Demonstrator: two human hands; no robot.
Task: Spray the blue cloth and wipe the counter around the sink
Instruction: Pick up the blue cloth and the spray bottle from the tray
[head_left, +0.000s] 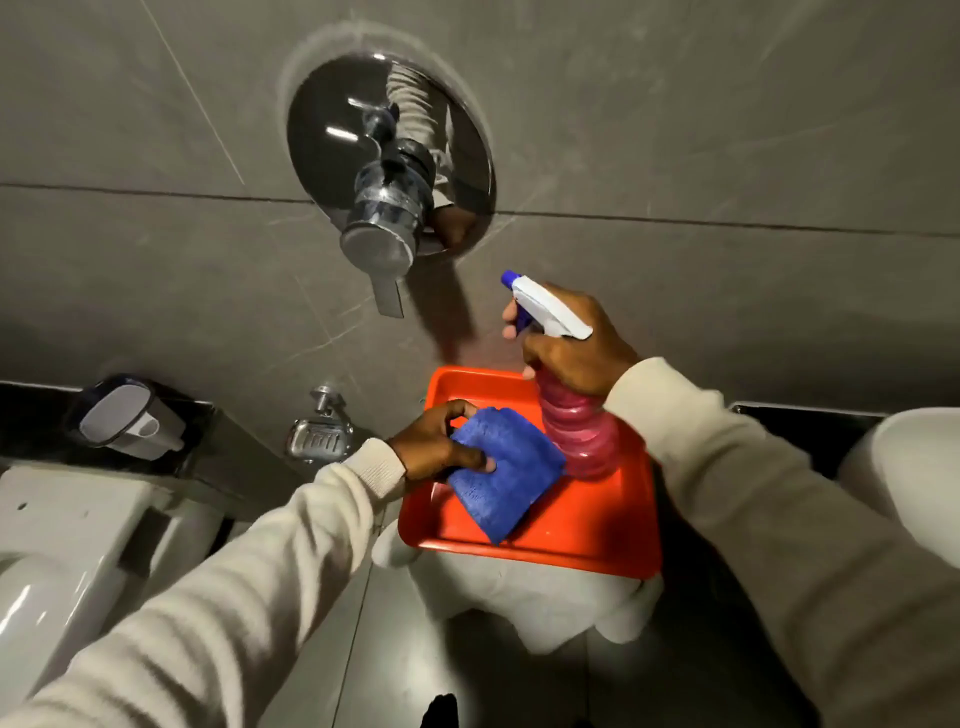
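A folded blue cloth (506, 475) lies in a red tray (597, 530) that rests on a white stool. My left hand (439, 441) grips the cloth's upper left edge, thumb on top. My right hand (569, 345) is closed around the neck of a spray bottle (582, 434) with pink liquid and a white and blue trigger head. A finger lies on the trigger. The bottle's base stands in the tray beside the cloth, and its nozzle points up and left toward the wall.
A chrome wall mixer (387, 171) with a lever juts from the grey tiled wall above. A chrome soap dish (317, 439) and a white holder (127, 421) hang lower left. A toilet cistern (62, 525) is at left, a white basin edge (904, 462) at right.
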